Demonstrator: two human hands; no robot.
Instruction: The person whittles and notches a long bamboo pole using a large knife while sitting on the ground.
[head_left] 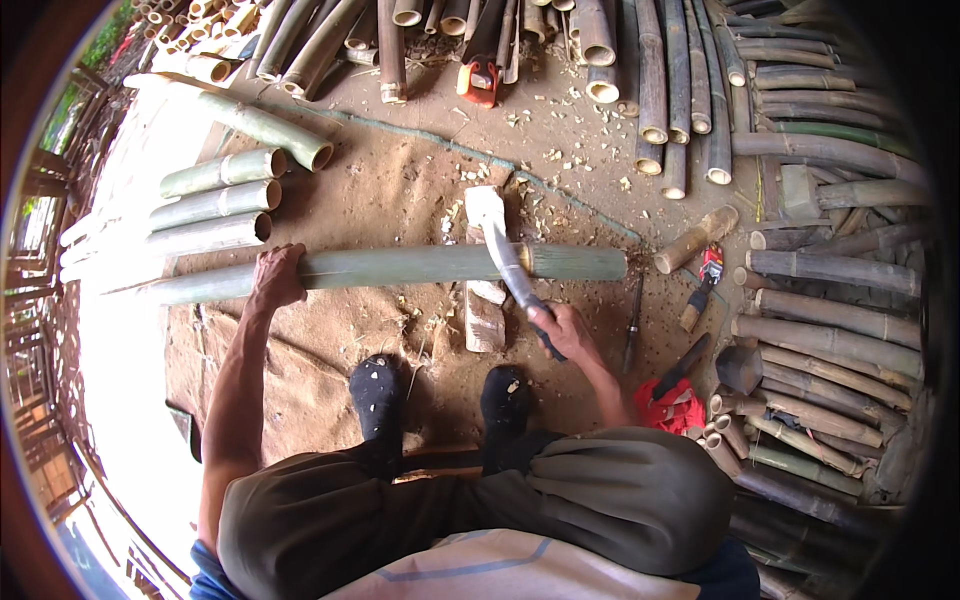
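1. Head view, left hand (277,277): grasping the pole (410,268), palm down over its top, left of the feet. Forearm comes up from the lower left.
2. Pole: green bamboo, lying roughly crosswise in front of the feet. Left end runs into glare, can't make it out. Right end is cut, lies well past the block. Pale ring just right of the blade.
3. Right hand (562,332): clenched round the dark handle of the blade (512,268), nearer the body than the pole.
4. Blade: curved, crosses over the pole and points away from the body. Far part washed out by light. Can't tell whether its edge touches the pole.
5. Block (486,325): wood, under the pole, showing on both sides of it.
6. Feet (380,395): dark footwear with pale flecks, between the two forearms, on the near side of the pole.
7. Left: three cut tubes (215,203) side by side, a longer tube (265,128) beyond them.
8. Right: short tube (697,240) near the pole's cut end; red-black tool (710,265) beside it; dark rod (633,325) near the right hand; red cloth (672,405) lower down.
9. Far right: stacked poles (830,340). Brown mat (330,350) under the work, shavings (540,120) scattered beyond.
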